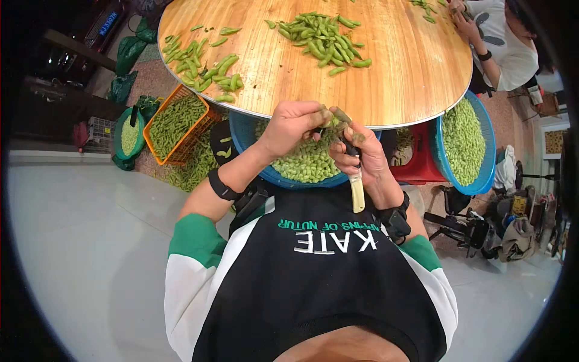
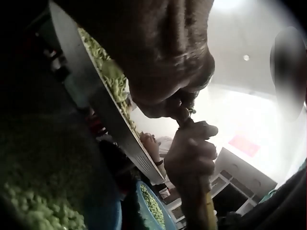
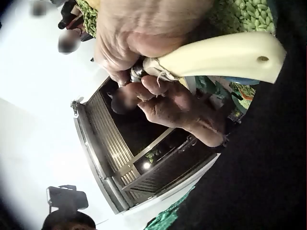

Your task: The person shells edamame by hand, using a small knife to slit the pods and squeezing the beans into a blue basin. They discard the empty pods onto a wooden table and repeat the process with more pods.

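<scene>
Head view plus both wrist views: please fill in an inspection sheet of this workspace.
Surface: round wood-grain table with metal edge, bearing piles of green pods.
Job's things: blue plastic basket of shelled green beans; cream-handled tool, far end hidden.
Clutter: orange plastic crate of pods; loose green pods on the floor.
Hands: left hand pinches what looks like a pod; right hand grips the tool.
Cables: nothing seen.
Surroundings: person in white shirt; second blue basket.

Both forearms (image 1: 236,168) converge, left grip (image 1: 294,127) pinched beside curled right grip (image 1: 363,152).
</scene>
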`<state>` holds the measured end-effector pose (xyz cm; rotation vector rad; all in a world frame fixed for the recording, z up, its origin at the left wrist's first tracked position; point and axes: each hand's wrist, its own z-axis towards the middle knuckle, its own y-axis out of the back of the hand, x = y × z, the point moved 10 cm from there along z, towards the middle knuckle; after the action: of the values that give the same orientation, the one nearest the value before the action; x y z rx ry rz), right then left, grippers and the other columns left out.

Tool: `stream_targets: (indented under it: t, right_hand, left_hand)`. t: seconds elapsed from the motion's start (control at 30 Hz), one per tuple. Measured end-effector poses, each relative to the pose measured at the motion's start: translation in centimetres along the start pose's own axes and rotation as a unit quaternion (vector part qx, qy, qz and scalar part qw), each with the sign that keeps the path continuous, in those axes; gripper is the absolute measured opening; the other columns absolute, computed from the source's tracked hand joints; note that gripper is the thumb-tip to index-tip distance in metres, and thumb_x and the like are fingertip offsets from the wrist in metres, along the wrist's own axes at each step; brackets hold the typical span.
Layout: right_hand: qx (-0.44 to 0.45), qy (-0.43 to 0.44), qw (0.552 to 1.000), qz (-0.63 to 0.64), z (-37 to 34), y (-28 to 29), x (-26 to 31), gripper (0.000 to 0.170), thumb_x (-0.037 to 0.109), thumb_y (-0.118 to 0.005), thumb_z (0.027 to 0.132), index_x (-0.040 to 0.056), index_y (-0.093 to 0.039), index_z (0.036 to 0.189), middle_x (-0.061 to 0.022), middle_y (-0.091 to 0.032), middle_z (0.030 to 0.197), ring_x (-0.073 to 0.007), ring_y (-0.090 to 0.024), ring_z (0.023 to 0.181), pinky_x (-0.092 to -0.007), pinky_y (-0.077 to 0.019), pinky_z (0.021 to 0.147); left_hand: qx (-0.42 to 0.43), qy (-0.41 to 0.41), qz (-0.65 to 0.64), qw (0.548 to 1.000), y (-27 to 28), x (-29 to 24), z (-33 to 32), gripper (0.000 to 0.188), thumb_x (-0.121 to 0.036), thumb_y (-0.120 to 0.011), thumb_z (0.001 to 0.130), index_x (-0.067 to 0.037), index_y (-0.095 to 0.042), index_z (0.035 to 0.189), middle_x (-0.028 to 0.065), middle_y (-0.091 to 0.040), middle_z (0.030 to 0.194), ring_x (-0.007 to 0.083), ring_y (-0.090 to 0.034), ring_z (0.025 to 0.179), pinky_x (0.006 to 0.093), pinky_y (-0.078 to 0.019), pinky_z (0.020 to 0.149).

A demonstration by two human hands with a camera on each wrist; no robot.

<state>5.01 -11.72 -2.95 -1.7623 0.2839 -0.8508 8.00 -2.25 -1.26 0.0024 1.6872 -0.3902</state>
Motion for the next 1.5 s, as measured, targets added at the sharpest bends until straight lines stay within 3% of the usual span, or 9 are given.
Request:
stream_targets:
  t: [0.23,0.3,0.4,0.53,0.9,1.1,1.17,1.27,1.5]
  right_hand:
    - [-0.096,0.076,0.958,-0.259,0.1,2.0,2.3,0.037,0.014,-0.051,0.095,0.0041,-0.049,0.131,-0.0049,-0.06,0.081,-0.0066,-0.045,0.052,-0.0179,-0.0347,0.041]
    - [-0.121,0.117,0.917,-0.363,0.1,1.9,3.0,0.036,0.013,-0.05,0.095,0.0035,-0.05,0.13,-0.0035,-0.061,0.082,-0.006,-0.046,0.053,-0.0176,-0.0351,0.043]
    - [-0.175,0.36,0.645,-0.651,-1.9,-1.4,6.3,0.03,0.005,-0.063,0.086,0.0005,-0.056,0.114,-0.0076,-0.062,0.081,-0.014,-0.058,0.065,-0.0275,-0.0481,0.059]
    - [-0.153,0.354,0.582,-0.716,-1.4,-2.6,5.8,0.029,0.003,-0.068,0.079,0.0004,-0.057,0.106,-0.0149,-0.061,0.082,-0.0263,-0.062,0.07,-0.0328,-0.049,0.064]
    - [-0.102,0.364,0.567,-0.732,-0.9,-4.0,4.9,0.023,0.0,-0.067,0.075,-0.0011,-0.055,0.094,-0.0177,-0.056,0.073,-0.0351,-0.06,0.065,-0.0362,-0.0472,0.057]
    - [-0.095,0.369,0.529,-0.758,-0.7,-4.1,4.4,0.027,-0.001,-0.066,0.076,-0.0017,-0.058,0.102,-0.0133,-0.062,0.076,-0.0203,-0.061,0.063,-0.0293,-0.0484,0.06]
    - [-0.099,0.279,0.657,-0.693,0.2,-2.9,4.7,0.026,0.0,-0.066,0.076,-0.002,-0.058,0.101,-0.0116,-0.06,0.073,-0.0165,-0.058,0.062,-0.028,-0.0473,0.059]
    - [-0.077,0.304,0.625,-0.715,-0.1,-3.4,4.9,0.024,0.003,-0.068,0.075,-0.003,-0.055,0.094,-0.0181,-0.056,0.072,-0.0276,-0.057,0.061,-0.0338,-0.046,0.056]
    - [-0.084,0.315,0.621,-0.713,-0.5,-4.1,4.7,0.018,0.001,-0.064,0.076,-0.0029,-0.055,0.091,-0.0165,-0.057,0.072,-0.0271,-0.057,0.06,-0.0322,-0.046,0.056]
  left_hand:
    - [0.083,0.098,-0.108,0.986,-0.8,2.2,0.1,0.015,-0.012,-0.055,0.094,0.0,-0.063,0.098,-0.0028,-0.056,0.072,0.0018,-0.05,0.059,0.0166,-0.0373,0.049]
    - [0.064,0.056,0.079,0.993,-0.2,1.6,0.3,0.015,-0.009,-0.053,0.093,0.0,-0.058,0.105,-0.0011,-0.058,0.074,0.0039,-0.051,0.059,0.0177,-0.0403,0.05]
    - [0.007,-0.05,0.105,0.993,-0.1,0.1,0.3,0.023,-0.006,-0.053,0.091,0.001,-0.051,0.112,0.0004,-0.059,0.075,0.0069,-0.055,0.065,0.021,-0.0433,0.056]
    - [0.009,-0.076,0.234,0.969,-0.7,-1.4,-0.6,0.027,-0.004,-0.054,0.088,0.003,-0.046,0.113,0.005,-0.059,0.074,0.0111,-0.057,0.069,0.0258,-0.0446,0.06]
    - [0.0,-0.157,0.321,0.934,-1.2,-3.0,-1.9,0.022,-0.001,-0.054,0.082,0.003,-0.042,0.099,0.0152,-0.06,0.075,0.0237,-0.06,0.067,0.0324,-0.0449,0.061]
    - [-0.013,-0.142,0.336,0.931,-0.7,-2.6,-2.2,0.023,-0.002,-0.055,0.081,0.003,-0.041,0.099,0.0149,-0.061,0.076,0.0224,-0.061,0.069,0.0316,-0.0457,0.064]
    - [-0.013,-0.15,0.329,0.932,-0.7,-2.9,-2.4,0.024,-0.002,-0.055,0.081,0.003,-0.04,0.098,0.0146,-0.061,0.075,0.0222,-0.06,0.069,0.0316,-0.0458,0.064]
    - [-0.002,-0.175,0.339,0.924,-1.0,-3.1,-2.5,0.025,-0.003,-0.057,0.08,0.003,-0.04,0.098,0.0141,-0.061,0.075,0.0226,-0.06,0.069,0.0321,-0.0461,0.065]
    - [-0.02,-0.201,0.34,0.919,-0.7,-3.7,-3.3,0.025,-0.002,-0.057,0.079,0.002,-0.046,0.101,0.0133,-0.062,0.074,0.0275,-0.063,0.068,0.0348,-0.048,0.063]
